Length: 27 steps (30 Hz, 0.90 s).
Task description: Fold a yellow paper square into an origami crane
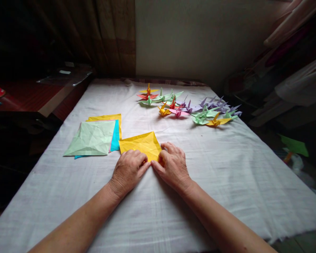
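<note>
A creased sheet of yellow origami paper (142, 143) lies on the cloth-covered table, its near edge under my fingers. My left hand (130, 168) has its fingers curled on the near left part of that edge. On the near right part, my right hand (173, 164) pinches the paper, thumb in front and fingers behind. The two thumbs almost meet at the middle. To the left is a pile of creased squares: a pale green sheet (94, 138) on top, with blue paper (116, 137) and another yellow sheet (105, 117) showing beneath.
Several folded paper cranes (179, 112) in orange, red, green, pink and purple stand at the back right of the white cloth (226, 189). A dark wooden surface (28, 100) adjoins on the left, bearing a clear plastic packet (68, 75). Hanging clothes (300, 84) are at right.
</note>
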Available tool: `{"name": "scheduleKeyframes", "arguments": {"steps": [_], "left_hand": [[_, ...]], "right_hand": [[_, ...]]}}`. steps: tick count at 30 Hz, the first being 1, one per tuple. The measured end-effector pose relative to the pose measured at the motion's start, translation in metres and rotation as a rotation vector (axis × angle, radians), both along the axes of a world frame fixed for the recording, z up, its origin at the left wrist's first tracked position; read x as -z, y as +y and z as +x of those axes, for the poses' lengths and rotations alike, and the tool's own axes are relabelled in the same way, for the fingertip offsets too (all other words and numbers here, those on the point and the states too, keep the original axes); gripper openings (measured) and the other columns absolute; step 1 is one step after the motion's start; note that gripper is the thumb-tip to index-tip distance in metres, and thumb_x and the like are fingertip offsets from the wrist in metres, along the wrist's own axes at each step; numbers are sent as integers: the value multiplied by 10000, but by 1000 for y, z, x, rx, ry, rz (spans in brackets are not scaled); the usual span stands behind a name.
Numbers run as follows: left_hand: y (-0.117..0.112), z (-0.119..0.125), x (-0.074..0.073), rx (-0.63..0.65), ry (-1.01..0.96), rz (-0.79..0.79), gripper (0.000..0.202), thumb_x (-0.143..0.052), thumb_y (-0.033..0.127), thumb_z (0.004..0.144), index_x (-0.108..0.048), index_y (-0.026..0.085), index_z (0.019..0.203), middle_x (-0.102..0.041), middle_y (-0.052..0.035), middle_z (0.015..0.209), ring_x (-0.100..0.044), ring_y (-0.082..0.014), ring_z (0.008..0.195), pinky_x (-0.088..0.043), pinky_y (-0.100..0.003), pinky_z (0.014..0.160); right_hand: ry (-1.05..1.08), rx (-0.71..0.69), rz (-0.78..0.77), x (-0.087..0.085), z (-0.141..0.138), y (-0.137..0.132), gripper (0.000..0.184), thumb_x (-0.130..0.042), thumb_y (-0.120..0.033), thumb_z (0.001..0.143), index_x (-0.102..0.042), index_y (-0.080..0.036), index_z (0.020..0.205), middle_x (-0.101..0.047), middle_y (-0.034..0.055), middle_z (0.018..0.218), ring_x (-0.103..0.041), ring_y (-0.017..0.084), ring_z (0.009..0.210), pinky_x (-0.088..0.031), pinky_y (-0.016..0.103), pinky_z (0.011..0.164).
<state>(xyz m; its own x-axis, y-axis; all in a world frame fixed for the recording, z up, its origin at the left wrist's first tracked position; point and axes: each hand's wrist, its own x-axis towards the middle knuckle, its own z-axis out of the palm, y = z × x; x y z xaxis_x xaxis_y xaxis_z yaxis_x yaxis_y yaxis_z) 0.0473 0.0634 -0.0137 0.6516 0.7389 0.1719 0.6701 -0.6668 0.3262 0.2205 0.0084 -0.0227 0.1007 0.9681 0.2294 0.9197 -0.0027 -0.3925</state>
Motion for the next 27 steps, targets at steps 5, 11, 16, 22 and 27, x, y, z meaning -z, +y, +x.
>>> {"name": "scheduleKeyframes", "arguments": {"steps": [5, 11, 16, 22, 27], "left_hand": [[5, -12, -10, -14, 28, -58, 111, -636, 270, 881, -636, 202, 794, -674, -19, 816, -583, -208, 805, -389, -346, 756], [22, -44, -21, -86, 65, -153, 91, -632, 262, 846, -646, 218, 767, -696, -8, 801, -604, -211, 795, -407, -342, 756], [29, -52, -23, -72, 46, -228, 90, -593, 174, 795, -665, 223, 769, -703, 2, 786, -625, -192, 775, -429, -294, 709], [30, -61, -13, -35, -48, -239, 158, -560, 157, 763, -704, 217, 789, -729, 9, 827, -657, -162, 787, -487, -244, 731], [25, -63, -1, -71, -124, -168, 238, -508, 89, 736, -710, 206, 787, -735, -4, 854, -667, -169, 857, -506, -279, 829]], "right_hand": [[22, 30, 11, 8, 17, -11, 54, -642, -276, 824, -640, -226, 806, -591, 103, 1334, -454, 322, 1324, -355, 532, 1050], [27, 77, 21, 17, 33, -21, 55, -643, -283, 815, -658, -230, 807, -571, 117, 1366, -446, 346, 1334, -361, 581, 1030], [28, 35, 68, 21, 33, -20, 76, -623, -291, 842, -670, -234, 827, -593, 106, 1348, -461, 321, 1330, -340, 577, 1053], [26, 28, 106, 25, 33, -18, 67, -625, -281, 835, -675, -238, 825, -624, 91, 1312, -501, 309, 1296, -348, 586, 1042], [30, 8, 146, 27, 34, -17, 85, -606, -288, 839, -678, -245, 826, -634, 86, 1291, -512, 300, 1284, -356, 586, 1035]]}}
